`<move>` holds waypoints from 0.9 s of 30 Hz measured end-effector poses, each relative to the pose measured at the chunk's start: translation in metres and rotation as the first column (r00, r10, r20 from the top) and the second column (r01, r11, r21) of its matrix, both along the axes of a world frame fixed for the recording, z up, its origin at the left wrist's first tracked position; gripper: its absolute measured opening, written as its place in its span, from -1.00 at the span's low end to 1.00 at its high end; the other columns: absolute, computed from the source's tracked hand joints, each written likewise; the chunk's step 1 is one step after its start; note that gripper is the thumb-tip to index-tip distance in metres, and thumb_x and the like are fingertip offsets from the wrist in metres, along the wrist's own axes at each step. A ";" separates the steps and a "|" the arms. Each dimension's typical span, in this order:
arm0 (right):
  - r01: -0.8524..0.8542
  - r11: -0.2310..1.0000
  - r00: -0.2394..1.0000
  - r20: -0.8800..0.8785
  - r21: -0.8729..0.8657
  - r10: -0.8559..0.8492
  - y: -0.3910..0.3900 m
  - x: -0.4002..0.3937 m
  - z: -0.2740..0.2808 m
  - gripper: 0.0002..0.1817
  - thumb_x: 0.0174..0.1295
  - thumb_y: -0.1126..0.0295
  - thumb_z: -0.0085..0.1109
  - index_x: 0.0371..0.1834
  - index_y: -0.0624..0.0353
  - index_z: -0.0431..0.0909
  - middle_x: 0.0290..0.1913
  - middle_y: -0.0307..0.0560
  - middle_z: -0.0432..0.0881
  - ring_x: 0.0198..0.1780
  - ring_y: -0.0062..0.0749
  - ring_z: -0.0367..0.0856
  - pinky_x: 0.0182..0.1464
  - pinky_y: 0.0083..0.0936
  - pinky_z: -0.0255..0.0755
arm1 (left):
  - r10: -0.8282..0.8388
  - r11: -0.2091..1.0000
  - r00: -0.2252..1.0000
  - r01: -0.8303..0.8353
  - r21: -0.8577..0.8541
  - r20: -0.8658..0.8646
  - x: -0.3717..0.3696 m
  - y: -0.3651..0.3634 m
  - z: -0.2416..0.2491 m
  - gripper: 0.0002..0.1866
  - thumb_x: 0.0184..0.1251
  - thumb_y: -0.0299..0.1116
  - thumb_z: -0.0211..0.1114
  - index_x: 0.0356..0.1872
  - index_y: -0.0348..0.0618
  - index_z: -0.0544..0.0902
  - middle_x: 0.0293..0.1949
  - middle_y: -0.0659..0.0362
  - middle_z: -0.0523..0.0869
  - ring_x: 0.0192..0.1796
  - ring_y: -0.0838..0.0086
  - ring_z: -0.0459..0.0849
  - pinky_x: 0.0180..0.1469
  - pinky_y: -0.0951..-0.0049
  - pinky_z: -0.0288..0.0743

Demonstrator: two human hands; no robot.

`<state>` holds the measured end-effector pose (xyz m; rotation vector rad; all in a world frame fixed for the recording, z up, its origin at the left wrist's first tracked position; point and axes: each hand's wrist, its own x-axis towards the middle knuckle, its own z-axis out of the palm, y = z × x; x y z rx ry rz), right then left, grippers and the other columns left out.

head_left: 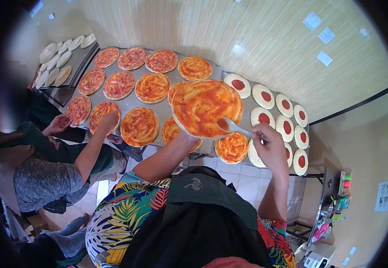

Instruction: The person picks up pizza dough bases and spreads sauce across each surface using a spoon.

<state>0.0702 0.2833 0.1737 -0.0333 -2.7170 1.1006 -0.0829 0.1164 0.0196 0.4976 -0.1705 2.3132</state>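
Note:
My left hand (187, 140) is under a round pizza base (203, 105) and bears it above the table; its fingers are hidden beneath the dough. Red sauce covers the base almost to its pale rim. Between the fingers of my right hand (269, 145) is a spoon (236, 127), its bowl touching the sauce near the base's right side. Just below the spoon, a sauced base (231, 148) lies at the table's front edge. Another sauced base (171, 128) is partly covered by the raised one and my left forearm.
Plain bases with a red sauce spot (264, 117) fill the metal table's right side. Farther left lie sauced bases (153, 87) and topped ones (119, 85). A co-worker's hand (109, 121) touches a pizza at left. Plain dough rounds (60, 60) sit beyond; a side table (325, 196) stands right.

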 end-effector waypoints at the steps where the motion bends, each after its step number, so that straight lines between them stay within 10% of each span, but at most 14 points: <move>1: 0.002 1.000 1.000 0.002 0.000 -0.002 -0.009 -0.008 0.001 -0.86 0.21 0.62 0.19 -0.18 0.25 0.56 -0.32 -0.05 0.65 -0.31 -0.38 0.69 -0.21 -0.48 0.54 | -0.003 1.000 1.000 0.003 0.025 -0.023 0.000 0.001 -0.007 -0.24 0.48 0.17 0.08 0.54 -0.07 0.24 0.50 -0.03 0.35 0.50 0.09 0.37 0.52 -0.08 0.28; 9: 0.061 0.945 0.972 -0.236 0.321 0.018 -0.044 -0.083 0.006 -0.90 0.26 0.47 0.17 -0.20 0.21 0.53 -0.28 0.05 0.65 -0.30 -0.02 0.68 -0.26 -0.20 0.53 | -0.195 0.964 0.979 0.180 0.197 0.060 0.024 -0.003 0.024 -0.28 0.50 0.15 0.09 0.50 -0.08 0.30 0.45 -0.02 0.44 0.43 0.14 0.48 0.47 -0.01 0.36; 27: 0.126 0.919 0.809 -0.575 0.372 0.122 -0.064 -0.067 -0.008 -0.83 0.26 0.60 0.20 -0.10 0.22 0.58 -0.23 0.00 0.60 -0.33 -0.10 0.64 -0.35 -0.28 0.51 | -0.153 0.963 0.987 0.135 0.234 0.058 0.018 -0.025 0.032 -0.36 0.55 0.12 0.01 0.47 -0.05 0.37 0.43 0.01 0.47 0.43 0.14 0.48 0.48 -0.05 0.33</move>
